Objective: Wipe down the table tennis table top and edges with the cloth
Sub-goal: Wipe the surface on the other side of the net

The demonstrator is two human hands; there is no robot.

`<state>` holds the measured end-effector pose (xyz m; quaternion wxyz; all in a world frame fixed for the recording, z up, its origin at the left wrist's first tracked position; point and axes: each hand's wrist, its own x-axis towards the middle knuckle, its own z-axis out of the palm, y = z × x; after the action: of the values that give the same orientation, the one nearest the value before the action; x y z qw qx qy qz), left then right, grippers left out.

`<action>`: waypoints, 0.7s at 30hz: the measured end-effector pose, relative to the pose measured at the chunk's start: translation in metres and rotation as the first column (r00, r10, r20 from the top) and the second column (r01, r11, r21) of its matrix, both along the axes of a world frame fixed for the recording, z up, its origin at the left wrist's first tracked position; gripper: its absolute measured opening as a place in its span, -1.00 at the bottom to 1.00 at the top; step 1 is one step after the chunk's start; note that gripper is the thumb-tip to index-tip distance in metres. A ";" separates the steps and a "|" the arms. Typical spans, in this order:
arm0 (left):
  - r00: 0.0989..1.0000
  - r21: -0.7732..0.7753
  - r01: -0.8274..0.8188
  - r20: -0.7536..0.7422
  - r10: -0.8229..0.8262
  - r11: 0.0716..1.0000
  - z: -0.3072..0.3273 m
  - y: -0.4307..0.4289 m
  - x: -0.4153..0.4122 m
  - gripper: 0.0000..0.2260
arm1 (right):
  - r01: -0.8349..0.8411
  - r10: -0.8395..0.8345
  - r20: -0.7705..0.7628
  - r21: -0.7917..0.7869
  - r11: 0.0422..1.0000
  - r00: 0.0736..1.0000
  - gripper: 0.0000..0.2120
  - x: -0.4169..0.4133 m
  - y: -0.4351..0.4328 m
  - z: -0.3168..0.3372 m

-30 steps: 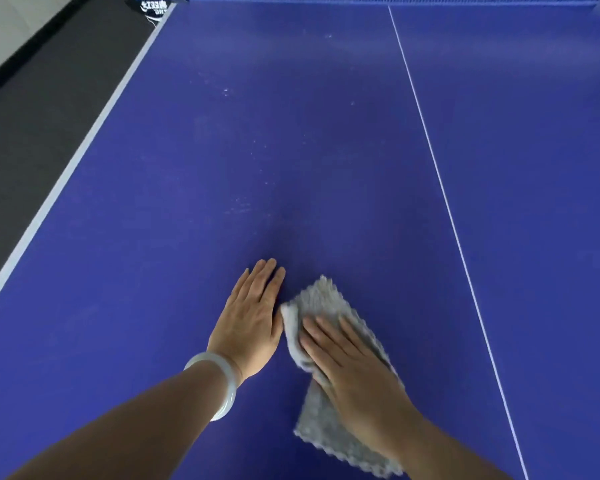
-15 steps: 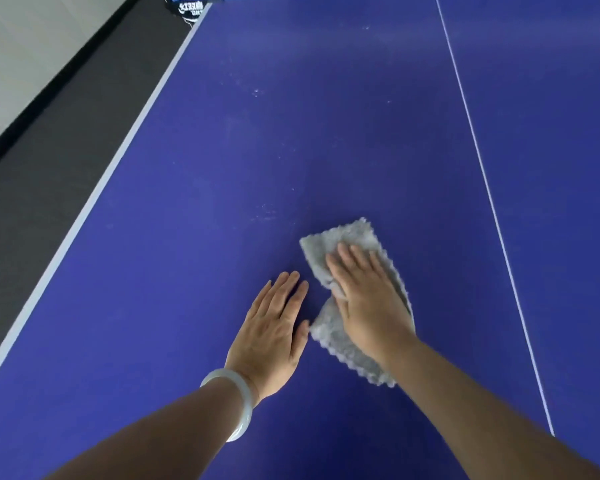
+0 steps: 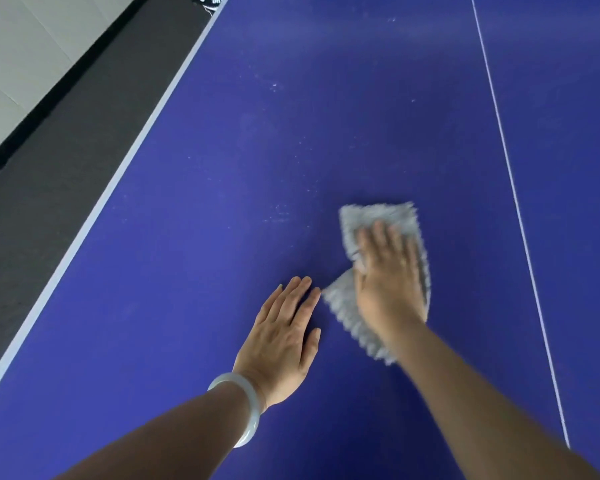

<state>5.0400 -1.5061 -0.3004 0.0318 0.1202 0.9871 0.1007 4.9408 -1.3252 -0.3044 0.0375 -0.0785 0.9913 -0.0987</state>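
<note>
The right hand (image 3: 388, 282) lies palm down on a grey cloth (image 3: 378, 216). Its fingers are straight and spread a little, and they press the cloth flat against the blue table tennis table top (image 3: 205, 271) without curling round it. Both hand and cloth are blurred. The cloth is folded or bunched under the palm. One scalloped end shows beyond the fingertips, and another part sticks out from under the heel of the hand, toward the wrist and the thumb side.

Just beside that lower corner of the cloth is the left hand (image 3: 284, 337). It is also flat on the table, with fingers straight and close together, and holds nothing. Its fingertips are near the cloth's edge, but I cannot tell whether they touch it. A pale bangle (image 3: 248, 410) sits on the left wrist.

Faint pale specks (image 3: 278, 213) mark the surface beyond the left hand's fingertips, on the thumb side of the pressing hand. The white centre line (image 3: 510, 188) runs past the little-finger side of the right hand. The white edge stripe (image 3: 118, 188) and the dark floor (image 3: 49, 168) lie well apart, beyond the left hand.
</note>
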 end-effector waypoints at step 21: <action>0.969 0.347 -0.190 -0.085 0.232 0.919 0.010 -0.158 0.010 -0.65 | 0.137 -0.137 -0.003 0.003 0.991 0.991 -0.43 0.138 -0.022 0.002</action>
<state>5.0498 -1.6640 -0.2904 -0.0620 0.0227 0.9626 0.2628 5.0789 -1.3468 -0.3028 0.0294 -0.0104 0.9946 -0.0994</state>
